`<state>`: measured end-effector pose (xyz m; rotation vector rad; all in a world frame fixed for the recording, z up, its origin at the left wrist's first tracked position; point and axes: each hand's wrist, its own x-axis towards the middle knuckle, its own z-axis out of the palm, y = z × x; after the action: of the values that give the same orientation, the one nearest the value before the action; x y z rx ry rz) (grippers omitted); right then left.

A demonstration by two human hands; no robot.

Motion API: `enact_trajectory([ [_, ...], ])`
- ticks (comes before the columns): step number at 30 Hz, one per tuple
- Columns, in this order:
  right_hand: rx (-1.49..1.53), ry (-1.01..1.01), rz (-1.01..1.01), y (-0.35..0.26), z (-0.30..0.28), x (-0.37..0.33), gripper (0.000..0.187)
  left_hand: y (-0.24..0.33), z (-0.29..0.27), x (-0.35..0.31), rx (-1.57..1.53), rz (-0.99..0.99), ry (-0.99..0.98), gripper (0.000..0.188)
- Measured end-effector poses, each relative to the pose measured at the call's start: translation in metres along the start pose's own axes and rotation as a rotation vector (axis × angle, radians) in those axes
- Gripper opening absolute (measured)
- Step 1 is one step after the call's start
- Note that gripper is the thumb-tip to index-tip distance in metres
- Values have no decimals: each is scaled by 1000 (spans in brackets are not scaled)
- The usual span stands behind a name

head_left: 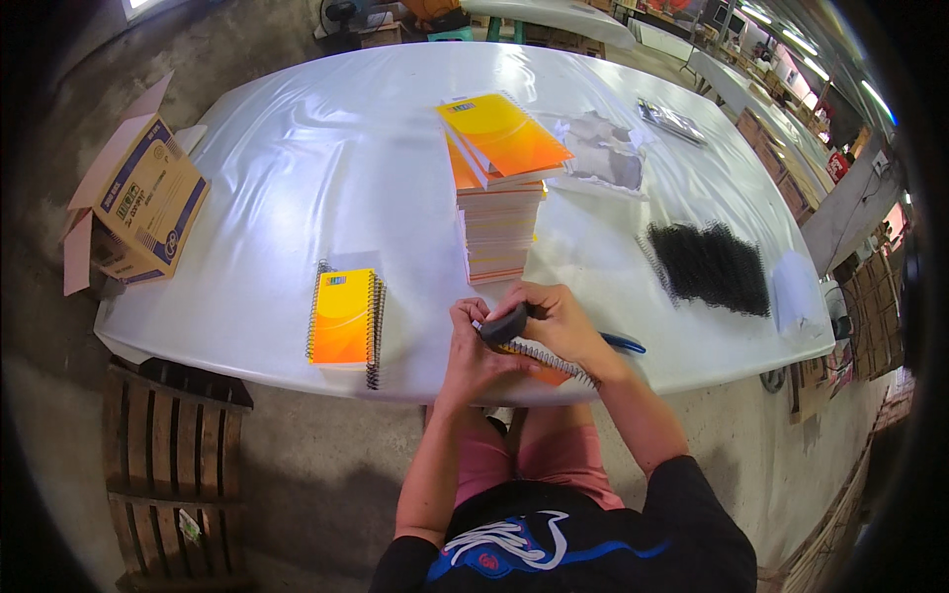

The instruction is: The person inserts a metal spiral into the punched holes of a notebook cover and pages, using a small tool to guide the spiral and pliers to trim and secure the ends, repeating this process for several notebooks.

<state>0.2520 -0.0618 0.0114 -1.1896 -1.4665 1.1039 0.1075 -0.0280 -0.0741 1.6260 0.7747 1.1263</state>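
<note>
My left hand (473, 354) is closed around a spiral notebook (552, 374) at the table's near edge. White pages, a coil along one side and a bit of orange cover show between my hands. My right hand (560, 320) grips a dark, rounded tool (505, 325) at the coil's end; its kind and working tip are hidden. Just beyond my hands rises a tall stack of notebooks (499, 232) with yellow-orange covers, the top ones set askew. Left of me lies a small pile of coil-bound notebooks (343, 316).
A heap of black spiral coils (707, 267) lies to the right. Near my right forearm is a blue-handled tool (624, 343). Crumpled grey wrapping (603, 153) and a flat packet (672, 122) lie farther back. An open cardboard box (148, 203) stands at the left edge.
</note>
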Motion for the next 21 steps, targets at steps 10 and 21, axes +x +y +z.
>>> enact_trajectory([
  [10, -964, 504, 4, 52, -102, -32, 49, -7, -4, -5, -257, 46, 22, 35],
  [21, -1241, 437, 104, 60, -16, -140, 62, 42, -5, -20, -67, -28, 389, 29],
])
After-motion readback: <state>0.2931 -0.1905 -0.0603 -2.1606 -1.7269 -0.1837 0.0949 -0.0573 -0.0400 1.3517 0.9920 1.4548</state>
